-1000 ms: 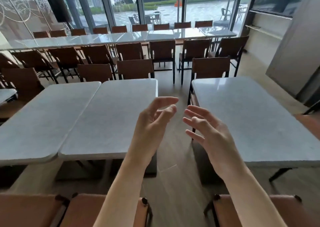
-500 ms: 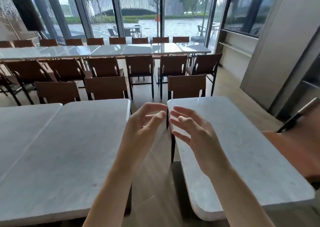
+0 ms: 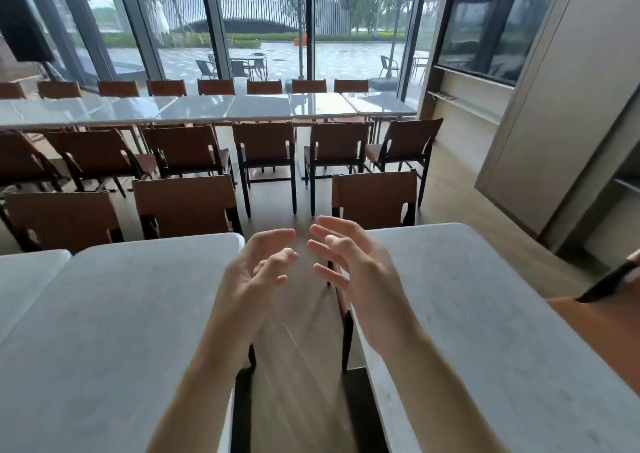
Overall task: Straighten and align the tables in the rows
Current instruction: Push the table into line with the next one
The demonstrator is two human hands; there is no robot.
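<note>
Two white marble-topped tables flank a gap of wooden floor. The left table (image 3: 114, 321) butts against a further table (image 3: 24, 279) at the far left. The right table (image 3: 485, 314) stands apart and angled, its near end swung out to the right. My left hand (image 3: 256, 276) and my right hand (image 3: 349, 262) hover over the gap, palms facing each other, fingers spread, holding nothing and touching neither table.
Brown chairs (image 3: 187, 203) stand behind the tables, one chair (image 3: 375, 198) at the right table's far end. A long row of tables (image 3: 207, 108) runs before the glass wall. A brown chair (image 3: 602, 331) is at the right edge. A grey wall (image 3: 554, 106) rises at right.
The view has moved forward into the gap between the tables and tilted up. Both hands stay raised, open and close together.
</note>
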